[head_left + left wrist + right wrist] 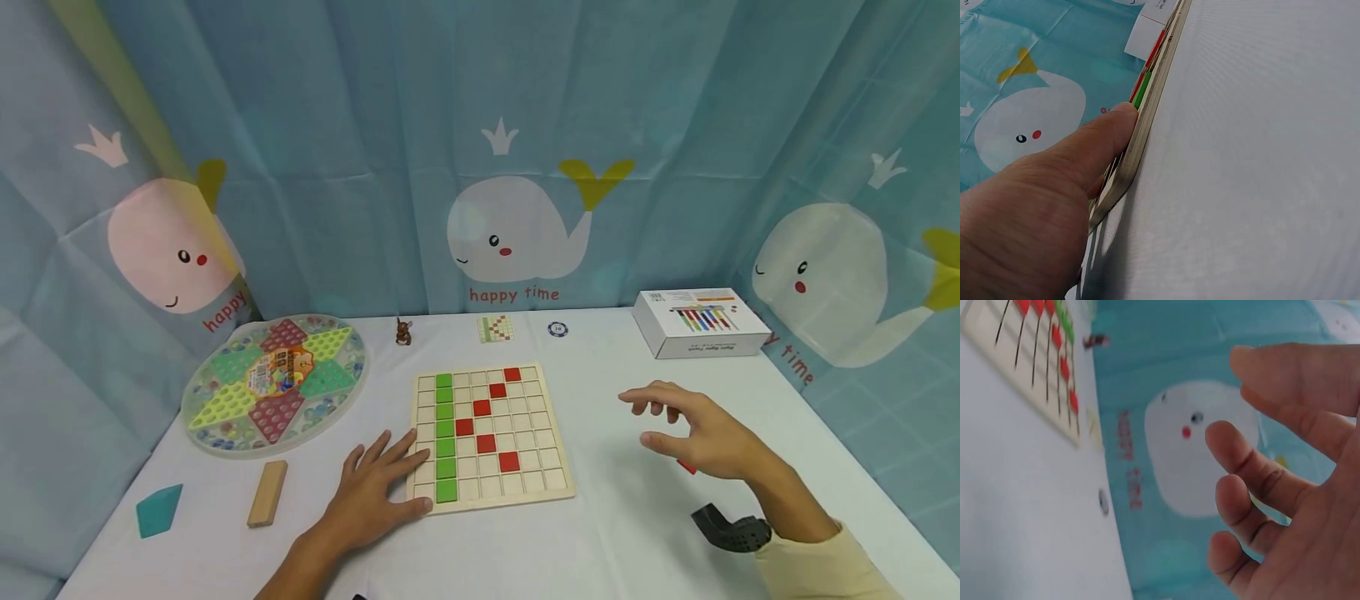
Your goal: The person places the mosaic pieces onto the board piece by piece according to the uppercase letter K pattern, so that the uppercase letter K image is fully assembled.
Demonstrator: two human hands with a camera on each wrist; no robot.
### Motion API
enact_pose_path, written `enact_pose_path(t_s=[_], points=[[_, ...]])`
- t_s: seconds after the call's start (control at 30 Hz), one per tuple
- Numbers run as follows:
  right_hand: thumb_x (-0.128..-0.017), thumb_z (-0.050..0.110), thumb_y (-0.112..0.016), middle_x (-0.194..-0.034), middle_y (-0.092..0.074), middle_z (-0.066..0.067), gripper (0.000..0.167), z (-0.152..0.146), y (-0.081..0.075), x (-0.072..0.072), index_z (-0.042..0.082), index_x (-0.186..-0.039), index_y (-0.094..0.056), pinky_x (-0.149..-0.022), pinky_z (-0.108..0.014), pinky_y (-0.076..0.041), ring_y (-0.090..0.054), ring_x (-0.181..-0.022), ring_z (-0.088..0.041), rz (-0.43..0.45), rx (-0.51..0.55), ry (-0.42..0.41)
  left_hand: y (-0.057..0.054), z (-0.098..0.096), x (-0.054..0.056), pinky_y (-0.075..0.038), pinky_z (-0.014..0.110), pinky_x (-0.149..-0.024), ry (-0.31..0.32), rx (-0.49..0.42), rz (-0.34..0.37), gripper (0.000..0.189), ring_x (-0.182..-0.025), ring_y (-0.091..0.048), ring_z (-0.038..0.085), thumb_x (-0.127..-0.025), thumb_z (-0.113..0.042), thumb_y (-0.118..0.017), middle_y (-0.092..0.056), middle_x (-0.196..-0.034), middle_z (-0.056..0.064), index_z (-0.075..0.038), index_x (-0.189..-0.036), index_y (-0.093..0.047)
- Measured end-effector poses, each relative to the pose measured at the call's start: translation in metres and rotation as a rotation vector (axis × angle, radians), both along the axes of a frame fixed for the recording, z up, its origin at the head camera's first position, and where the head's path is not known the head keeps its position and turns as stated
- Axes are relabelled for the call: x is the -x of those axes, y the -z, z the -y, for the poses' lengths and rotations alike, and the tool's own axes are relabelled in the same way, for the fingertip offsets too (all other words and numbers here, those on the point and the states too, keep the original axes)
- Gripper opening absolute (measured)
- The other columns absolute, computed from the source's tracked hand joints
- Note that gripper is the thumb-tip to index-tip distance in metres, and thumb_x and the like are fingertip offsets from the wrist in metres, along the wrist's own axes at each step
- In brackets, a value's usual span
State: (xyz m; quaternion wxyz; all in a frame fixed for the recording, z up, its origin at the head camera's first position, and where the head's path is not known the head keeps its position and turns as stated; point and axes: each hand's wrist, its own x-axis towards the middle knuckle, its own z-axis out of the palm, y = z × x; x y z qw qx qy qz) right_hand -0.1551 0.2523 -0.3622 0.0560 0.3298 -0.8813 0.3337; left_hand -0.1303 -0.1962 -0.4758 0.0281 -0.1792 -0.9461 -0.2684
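A wooden grid board (528, 435) lies on the white table, with a column of green tiles (446, 445) near its left side and several red tiles (482, 407) running in a zigzag. My left hand (378, 486) rests at the board's left edge, fingers spread and thumb on the front left corner. In the left wrist view, the thumb (1107, 134) lies over the board's rim. Off to the right of the board, my right hand (701, 429) hovers over the table with fingers loosely bent and nothing between them. Partly hidden beneath it is a small red piece (687, 467).
Behind the board lie a small pattern card (496, 328), a round chip (557, 329) and a brown mouse figurine (403, 332). A white box (701, 323) stands back right. To the left are a round marble game board (225, 437), a wooden block (267, 493) and a teal piece (158, 510).
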Motion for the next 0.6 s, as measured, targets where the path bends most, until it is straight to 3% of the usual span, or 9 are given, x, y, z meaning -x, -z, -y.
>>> enact_pose_path(t_s=[0.17, 0.4, 0.6], points=[[-0.087, 0.007, -0.071, -0.103, -0.059, 0.01, 0.045, -0.023, 0.009, 0.004, 0.02, -0.129, -0.06, -0.073, -0.029, -0.045, -0.047, -0.092, -0.009, 0.044, -0.017, 0.019, -0.002, 0.0, -0.001, -0.006, 0.061, -0.106, 0.001, -0.01, 0.006, 0.071, -0.141, -0.02, 0.038, -0.077, -0.061, -0.07, -0.037, -0.151, 0.001, -0.02, -0.134, -0.061], [-0.088, 0.003, -0.067, -0.103, -0.062, 0.001, 0.045, -0.051, 0.03, 0.012, 0.023, -0.128, -0.061, -0.071, -0.031, -0.044, -0.048, -0.091, -0.014, 0.175, -0.026, 0.05, -0.003, -0.001, -0.001, -0.006, 0.061, -0.106, 0.002, -0.008, 0.019, 0.071, -0.141, -0.019, 0.038, -0.077, -0.06, -0.07, -0.037, -0.152, 0.001, -0.02, -0.135, -0.06], [-0.09, 0.007, -0.065, -0.106, -0.063, -0.007, 0.038, -0.071, 0.048, 0.014, 0.013, -0.128, -0.061, -0.069, -0.029, -0.042, -0.048, -0.091, -0.021, 0.238, -0.024, 0.038, -0.002, 0.0, -0.001, -0.006, 0.06, -0.106, 0.004, -0.003, 0.011, 0.071, -0.141, -0.019, 0.038, -0.077, -0.062, -0.069, -0.036, -0.152, 0.0, -0.021, -0.135, -0.06]])
